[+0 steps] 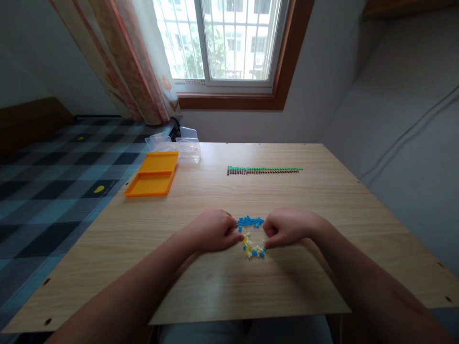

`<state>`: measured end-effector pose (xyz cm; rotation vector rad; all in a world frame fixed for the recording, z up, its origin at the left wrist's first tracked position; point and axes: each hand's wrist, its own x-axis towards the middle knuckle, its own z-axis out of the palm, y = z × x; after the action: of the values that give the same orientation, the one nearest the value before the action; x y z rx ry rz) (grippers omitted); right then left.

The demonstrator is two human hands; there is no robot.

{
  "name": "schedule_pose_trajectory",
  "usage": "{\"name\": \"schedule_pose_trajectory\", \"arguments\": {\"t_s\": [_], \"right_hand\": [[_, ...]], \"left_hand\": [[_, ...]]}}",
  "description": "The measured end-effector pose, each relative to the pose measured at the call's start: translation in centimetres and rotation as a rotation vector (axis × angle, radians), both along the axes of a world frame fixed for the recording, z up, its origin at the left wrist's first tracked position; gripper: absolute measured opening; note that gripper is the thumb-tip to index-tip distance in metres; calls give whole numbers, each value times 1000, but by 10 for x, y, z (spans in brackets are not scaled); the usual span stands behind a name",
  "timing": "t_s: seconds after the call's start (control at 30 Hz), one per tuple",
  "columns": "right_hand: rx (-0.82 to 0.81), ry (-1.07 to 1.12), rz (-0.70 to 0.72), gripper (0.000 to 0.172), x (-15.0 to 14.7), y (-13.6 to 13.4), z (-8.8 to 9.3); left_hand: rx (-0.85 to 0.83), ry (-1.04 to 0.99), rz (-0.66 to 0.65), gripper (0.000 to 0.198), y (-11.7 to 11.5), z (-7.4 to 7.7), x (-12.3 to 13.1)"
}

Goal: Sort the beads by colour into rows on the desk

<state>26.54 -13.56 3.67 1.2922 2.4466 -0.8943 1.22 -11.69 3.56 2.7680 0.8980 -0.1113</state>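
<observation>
1. Head camera view, looking down over a pale wood-grain table [215, 296], with both of the person's bare forearms coming in from the bottom corners of the frame.
2. At the centre of the frame, the left hand [211, 230] and the right hand [287, 227] rest on the table, knuckles up and facing each other across a narrow gap.
3. The gap holds tiny plastic pieces. A band of blue pieces [250, 221] lies at the top of the gap, its long axis running left to right between the two hands.
4. Just below it sits a small heap of pale yellow and blue pieces [253, 249], stretched slightly from upper left to lower right.
5. The left hand's fingers are curled in, thumb tip meeting forefinger at the heap's upper left edge.
6. The right hand's fingers are also curled in, thumb and forefinger tips close together at the heap's right edge.
7. The pieces are too small to tell whether either hand pinches one.
8. Further up, right of centre, a long thin row of green and dark pieces [263, 170] runs left to right, thicker at its left end.
9. Towards the upper left of the table lies an open orange tray [152, 174], with clear plastic boxes [188, 149] just behind it.
10. A window [222, 38] fills the top centre, a patterned curtain [132, 62] hangs to its left, and a blue-and-black checked cover [53, 177] spreads along the left edge.
</observation>
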Motion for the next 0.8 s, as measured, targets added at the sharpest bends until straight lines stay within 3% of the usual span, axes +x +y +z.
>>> {"name": "schedule_pose_trajectory", "arguments": {"t_s": [0.13,0.3,0.57,0.8], "right_hand": [[-20,-3,-21,43,-2,-1,2],[22,-22,-32,40,-4,-4,3],[21,-17,-32,37,-4,-4,2],[-38,-3,-99,27,8,4,1]], "left_hand": [[22,11,-33,39,-6,-3,2],[22,6,-26,36,-8,-4,4],[-117,-9,-37,28,1,5,-4],[-141,-23,98,29,12,0,-13]]}}
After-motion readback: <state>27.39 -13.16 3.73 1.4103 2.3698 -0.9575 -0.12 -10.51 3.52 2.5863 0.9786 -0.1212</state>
